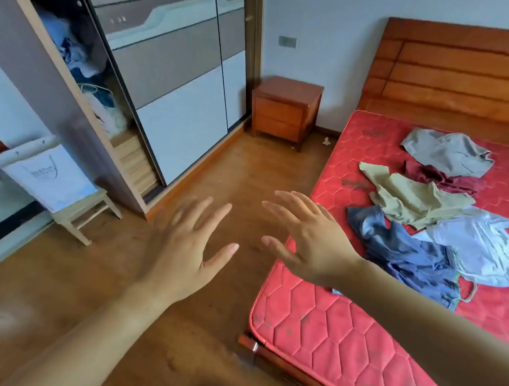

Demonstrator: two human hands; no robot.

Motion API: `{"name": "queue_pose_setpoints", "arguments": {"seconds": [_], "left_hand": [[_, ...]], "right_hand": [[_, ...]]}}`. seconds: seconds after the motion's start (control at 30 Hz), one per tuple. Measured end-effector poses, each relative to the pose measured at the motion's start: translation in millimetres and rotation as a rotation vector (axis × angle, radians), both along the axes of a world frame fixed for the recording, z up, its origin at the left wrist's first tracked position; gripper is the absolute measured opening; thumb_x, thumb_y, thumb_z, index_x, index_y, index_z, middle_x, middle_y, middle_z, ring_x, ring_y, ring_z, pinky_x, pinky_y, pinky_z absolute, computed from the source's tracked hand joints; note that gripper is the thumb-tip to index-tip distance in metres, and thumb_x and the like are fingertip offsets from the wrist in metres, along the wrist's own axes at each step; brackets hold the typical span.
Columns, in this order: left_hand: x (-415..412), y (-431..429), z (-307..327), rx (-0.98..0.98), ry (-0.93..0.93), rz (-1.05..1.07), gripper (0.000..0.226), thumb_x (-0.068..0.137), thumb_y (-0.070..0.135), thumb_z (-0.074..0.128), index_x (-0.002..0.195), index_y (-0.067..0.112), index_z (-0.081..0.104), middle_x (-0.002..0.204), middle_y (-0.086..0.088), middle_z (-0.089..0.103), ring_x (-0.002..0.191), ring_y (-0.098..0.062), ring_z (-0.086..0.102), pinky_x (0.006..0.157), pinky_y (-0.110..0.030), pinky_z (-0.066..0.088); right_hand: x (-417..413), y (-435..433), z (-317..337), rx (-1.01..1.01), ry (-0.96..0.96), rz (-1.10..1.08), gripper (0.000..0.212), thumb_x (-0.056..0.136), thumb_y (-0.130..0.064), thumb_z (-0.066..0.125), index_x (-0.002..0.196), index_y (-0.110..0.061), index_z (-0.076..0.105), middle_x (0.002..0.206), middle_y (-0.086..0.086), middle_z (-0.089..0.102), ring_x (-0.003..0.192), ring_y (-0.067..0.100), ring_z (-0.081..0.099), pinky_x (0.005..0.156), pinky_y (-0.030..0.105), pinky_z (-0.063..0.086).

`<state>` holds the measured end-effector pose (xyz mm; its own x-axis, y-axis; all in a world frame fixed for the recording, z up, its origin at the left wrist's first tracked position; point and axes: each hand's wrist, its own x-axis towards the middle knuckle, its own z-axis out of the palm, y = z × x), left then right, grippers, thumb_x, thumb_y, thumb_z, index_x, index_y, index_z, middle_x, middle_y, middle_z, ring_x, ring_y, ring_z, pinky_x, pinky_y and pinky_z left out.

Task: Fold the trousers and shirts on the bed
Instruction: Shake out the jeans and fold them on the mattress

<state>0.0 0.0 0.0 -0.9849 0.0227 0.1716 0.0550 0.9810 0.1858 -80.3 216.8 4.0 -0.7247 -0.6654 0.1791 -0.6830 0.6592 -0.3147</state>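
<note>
Hovering spread and empty beside the bed [343, 339]: left hand [182, 248], right hand [312, 240]. Crumpled clothes [424, 201] heaped on bed.

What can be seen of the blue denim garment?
The blue denim garment lies crumpled and unfolded on the red mattress, near its edge. The cloth looks faded, paler where an inner side turns up at the far end. The olive garment overlaps its far edge, the pale blue garment its right side. The left hand and right hand, both open, hold nothing.
</note>
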Motion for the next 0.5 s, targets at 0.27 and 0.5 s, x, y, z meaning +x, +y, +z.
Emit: {"name": "queue_pose_setpoints", "arguments": {"seconds": [0.27,0.5], "left_hand": [[-16,-29,-52,-0.011,-0.138,-0.061,0.065,0.086,0.07,0.017,0.141,0.037,0.029,0.148,0.002,0.033,0.139,-0.018,0.024,0.106,-0.054,0.029],[-87,-103,-75,-0.019,-0.199,-0.201,0.064,0.087,0.067,0.019,0.14,0.034,0.033,0.146,0.001,0.038,0.137,-0.02,0.03,0.105,-0.052,0.032]], "right_hand": [[-1,-35,-56,0.067,-0.134,-0.045,0.062,0.088,-0.061,0.034,0.14,-0.028,0.037,0.147,0.0,0.034,0.138,0.024,0.027,0.105,0.053,0.032],[-33,-97,-83,0.094,-0.204,-0.23,0.061,0.089,-0.06,0.035,0.14,-0.027,0.037,0.147,-0.001,0.035,0.137,0.02,0.027,0.107,0.05,0.032]]}}
